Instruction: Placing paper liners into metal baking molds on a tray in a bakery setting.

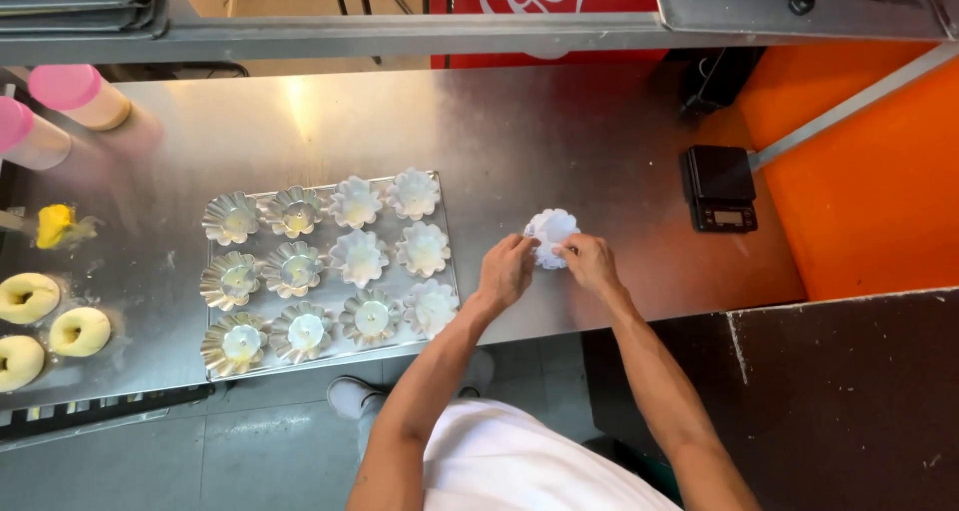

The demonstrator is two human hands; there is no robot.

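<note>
1. While both hands meet over the steel table point(559, 121), the left hand point(506, 271) and right hand point(591, 261) pinch a white fluted paper liner point(550, 233).
2. Just left lies a tray point(445, 186) of fluted tins point(232, 217).
3. Far right sits a black scale point(720, 187).

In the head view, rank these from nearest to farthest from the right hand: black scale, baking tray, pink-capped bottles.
From the right hand:
1. Black scale, to its right, near the orange wall.
2. Baking tray, to its left, past the left hand.
3. Pink-capped bottles, far left at the back of the counter.
</note>
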